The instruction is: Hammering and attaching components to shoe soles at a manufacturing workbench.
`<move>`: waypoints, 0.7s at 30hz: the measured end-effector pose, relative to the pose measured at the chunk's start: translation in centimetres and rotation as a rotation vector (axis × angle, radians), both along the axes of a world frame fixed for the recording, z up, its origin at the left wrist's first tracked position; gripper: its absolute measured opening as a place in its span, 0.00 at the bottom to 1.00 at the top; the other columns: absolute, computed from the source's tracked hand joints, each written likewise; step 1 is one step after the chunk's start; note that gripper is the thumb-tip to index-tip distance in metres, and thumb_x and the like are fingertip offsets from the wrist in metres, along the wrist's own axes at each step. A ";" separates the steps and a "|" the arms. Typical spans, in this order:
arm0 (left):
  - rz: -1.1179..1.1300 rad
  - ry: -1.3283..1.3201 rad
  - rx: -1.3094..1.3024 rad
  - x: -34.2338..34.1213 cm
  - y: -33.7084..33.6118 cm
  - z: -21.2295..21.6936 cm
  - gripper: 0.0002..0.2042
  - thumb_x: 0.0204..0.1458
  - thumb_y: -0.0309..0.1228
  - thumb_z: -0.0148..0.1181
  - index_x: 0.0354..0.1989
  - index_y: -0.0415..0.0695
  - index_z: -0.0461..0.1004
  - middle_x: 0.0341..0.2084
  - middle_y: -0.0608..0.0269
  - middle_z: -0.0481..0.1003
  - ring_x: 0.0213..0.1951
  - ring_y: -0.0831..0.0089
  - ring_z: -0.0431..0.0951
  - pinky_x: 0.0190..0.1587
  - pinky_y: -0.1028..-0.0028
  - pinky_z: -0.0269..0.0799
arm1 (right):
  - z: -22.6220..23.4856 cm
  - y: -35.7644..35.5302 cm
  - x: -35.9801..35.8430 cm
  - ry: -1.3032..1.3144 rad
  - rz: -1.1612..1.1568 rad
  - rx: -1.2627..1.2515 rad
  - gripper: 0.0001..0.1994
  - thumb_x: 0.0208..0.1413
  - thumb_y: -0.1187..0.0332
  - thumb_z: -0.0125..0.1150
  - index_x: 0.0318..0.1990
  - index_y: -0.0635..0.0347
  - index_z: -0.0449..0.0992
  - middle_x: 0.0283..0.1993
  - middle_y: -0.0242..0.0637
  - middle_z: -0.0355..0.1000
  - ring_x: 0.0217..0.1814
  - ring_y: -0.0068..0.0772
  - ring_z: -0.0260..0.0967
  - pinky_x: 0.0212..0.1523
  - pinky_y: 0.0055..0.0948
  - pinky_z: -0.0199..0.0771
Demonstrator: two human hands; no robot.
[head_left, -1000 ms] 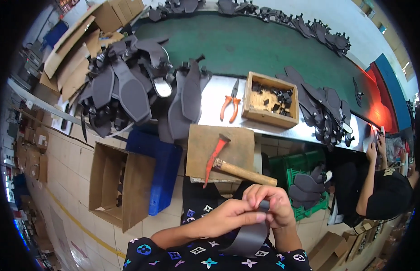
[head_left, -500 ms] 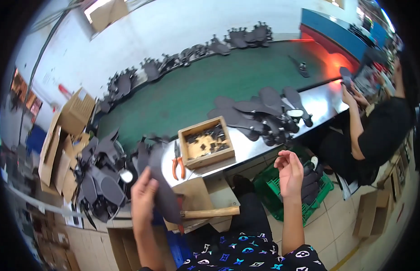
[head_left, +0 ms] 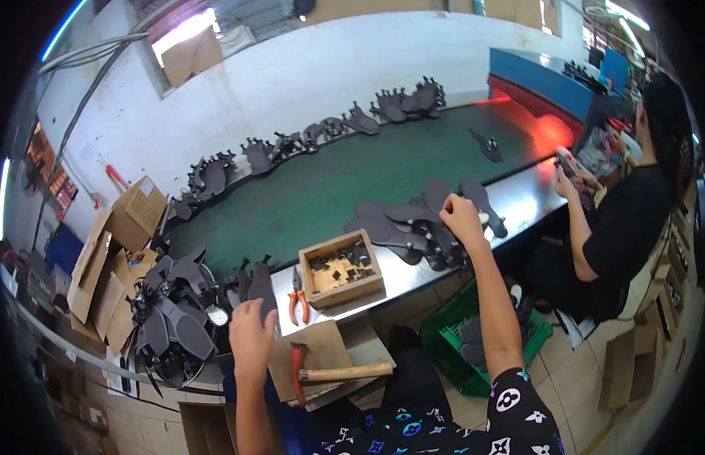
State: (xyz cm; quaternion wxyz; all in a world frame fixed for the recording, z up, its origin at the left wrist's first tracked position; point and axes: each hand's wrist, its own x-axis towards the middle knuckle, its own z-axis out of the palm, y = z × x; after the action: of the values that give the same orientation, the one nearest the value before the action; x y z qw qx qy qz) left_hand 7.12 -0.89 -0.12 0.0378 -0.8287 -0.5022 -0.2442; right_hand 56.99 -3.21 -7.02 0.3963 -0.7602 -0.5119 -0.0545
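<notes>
My right hand [head_left: 464, 220] is over a pile of dark grey sandals [head_left: 379, 224] on the metal table edge. Its fingers are bent together against the pile, and what they grip is hidden. My left hand [head_left: 251, 334] is beside a small group of grey sandals [head_left: 260, 285] at the table's left end. Its thumb stands apart from the fingers, and nothing shows between them. A hammer [head_left: 345, 372] with a wooden handle and red head rests on cardboard [head_left: 316, 350] in front of me.
A wooden box [head_left: 343, 294] of small black pieces stands beside orange-handled pliers [head_left: 295, 302]. Behind runs a green conveyor belt [head_left: 307, 193]. More sandals [head_left: 174, 318] are heaped at left. A green crate [head_left: 436, 322] is low at right, near a co-worker [head_left: 625, 227] holding a sandal.
My right hand has moved up and forward from above the crate to the sandal pile. The grey sandal that was at my left hand over the hammer has moved away from there.
</notes>
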 end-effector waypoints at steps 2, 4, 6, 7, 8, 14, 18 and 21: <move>-0.089 -0.063 -0.046 0.2 -1.9 1.5 0.22 0.50 0.32 0.67 0.52 0.35 0.73 0.48 0.48 0.74 0.53 0.50 0.73 0.55 0.60 0.69 | 3.5 0.5 -6.4 0.498 0.170 0.250 0.07 0.57 0.69 0.62 0.36 0.65 0.74 0.23 0.36 0.73 0.23 0.33 0.73 0.25 0.29 0.73; -0.175 -0.111 -0.028 1.7 -3.3 2.4 0.31 0.47 0.33 0.69 0.59 0.33 0.66 0.56 0.46 0.70 0.60 0.48 0.67 0.61 0.58 0.64 | 7.2 -0.9 -13.9 1.086 0.374 0.337 0.06 0.59 0.69 0.62 0.38 0.61 0.74 0.24 0.30 0.70 0.18 0.20 0.67 0.18 0.21 0.67; -0.272 -0.160 0.050 3.8 -4.7 3.5 0.39 0.45 0.34 0.71 0.64 0.32 0.59 0.62 0.45 0.64 0.66 0.46 0.60 0.66 0.55 0.57 | 10.3 -3.3 -22.8 1.426 0.524 0.398 0.08 0.61 0.67 0.62 0.42 0.58 0.71 0.27 0.28 0.68 0.17 0.16 0.63 0.14 0.18 0.62; -0.322 -0.172 0.080 4.2 -5.2 4.0 0.42 0.45 0.35 0.72 0.66 0.31 0.56 0.65 0.45 0.61 0.69 0.46 0.57 0.68 0.53 0.54 | 11.1 -4.9 -26.5 1.520 0.652 0.291 0.09 0.61 0.66 0.61 0.42 0.58 0.71 0.31 0.30 0.70 0.18 0.18 0.66 0.14 0.19 0.64; -0.369 -0.218 0.144 4.4 -5.5 3.8 0.38 0.46 0.34 0.71 0.64 0.32 0.60 0.63 0.46 0.64 0.67 0.46 0.60 0.67 0.51 0.54 | 11.8 -6.4 -29.2 1.585 0.830 0.213 0.11 0.63 0.64 0.61 0.46 0.60 0.71 0.37 0.33 0.73 0.23 0.22 0.73 0.19 0.20 0.71; -0.048 -1.016 0.151 -1.3 -8.3 1.1 0.15 0.63 0.28 0.55 0.54 0.34 0.66 0.35 0.56 0.78 0.33 0.67 0.81 0.38 0.71 0.79 | 3.8 -8.6 -35.3 0.615 0.909 0.153 0.48 0.55 0.43 0.64 0.72 0.63 0.47 0.69 0.52 0.59 0.73 0.43 0.56 0.57 0.43 0.70; -0.083 -1.450 -0.442 -5.0 -10.0 1.5 0.17 0.69 0.39 0.44 0.56 0.37 0.64 0.31 0.61 0.75 0.31 0.77 0.75 0.37 0.78 0.72 | -2.5 -12.3 -33.2 -0.184 0.509 -0.284 0.53 0.46 0.36 0.66 0.70 0.64 0.51 0.56 0.58 0.67 0.45 0.50 0.76 0.42 0.40 0.77; -0.026 -1.279 -0.346 -3.9 -9.1 -1.8 0.12 0.69 0.34 0.45 0.52 0.39 0.68 0.34 0.66 0.73 0.39 0.83 0.70 0.44 0.80 0.66 | -5.5 -16.0 -30.8 -0.061 0.451 -0.524 0.38 0.47 0.39 0.68 0.56 0.60 0.70 0.25 0.47 0.75 0.21 0.51 0.74 0.22 0.42 0.75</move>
State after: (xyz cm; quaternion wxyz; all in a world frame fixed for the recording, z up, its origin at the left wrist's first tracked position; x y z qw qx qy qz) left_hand 3.23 -9.98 -1.90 -0.4042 -0.5207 -0.4477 -0.6043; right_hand 26.19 -19.18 -12.55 0.1743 -0.7018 -0.6753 0.1451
